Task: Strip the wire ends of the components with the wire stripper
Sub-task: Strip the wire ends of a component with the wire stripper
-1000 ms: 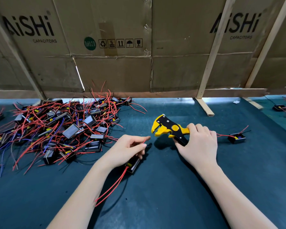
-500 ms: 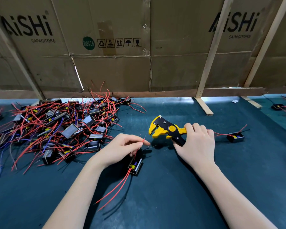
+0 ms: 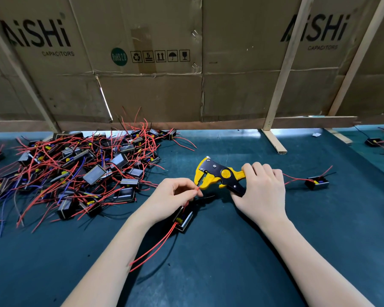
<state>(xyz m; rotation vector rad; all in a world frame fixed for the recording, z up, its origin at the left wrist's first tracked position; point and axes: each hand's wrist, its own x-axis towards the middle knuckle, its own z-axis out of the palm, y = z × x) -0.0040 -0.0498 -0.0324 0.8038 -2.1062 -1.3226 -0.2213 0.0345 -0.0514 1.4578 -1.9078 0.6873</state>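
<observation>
Head view, single frame. Work surface: dark teal mat (image 3: 231,262), cardboard wall (image 3: 164,89) printed "AiSHi CAPACITORS" standing along its far edge, braced by pale wooden battens (image 3: 284,67).

Right hand (image 3: 261,191), just right of frame centre: fingers curled round the handles of the yellow-and-black wire stripper (image 3: 217,176). Tool head points toward 9 o'clock, its mouth parted.

Left hand (image 3: 175,196), at 9 o'clock from the stripper: thumb and forefinger pinch a red wire end (image 3: 197,189). The wire tip sits at the lower lip of the stripper's mouth; cannot tell whether it is inside the cutting slot or only touching it.

Component in work (image 3: 183,219): small black box with a yellow part, on the mat at 6 o'clock from the left hand, partly hidden by it. Two red leads (image 3: 153,251) trail from it toward 7 o'clock, beside the left forearm.

Pile of components (image 3: 75,171) with tangled red and a few blue wires: at 9 to 10 o'clock from the hands, well apart from the stripper.

One lone component (image 3: 317,182) with red leads lies at 3 o'clock from the right hand, near it. More components (image 3: 374,142) at the far right edge, about 2 o'clock.
</observation>
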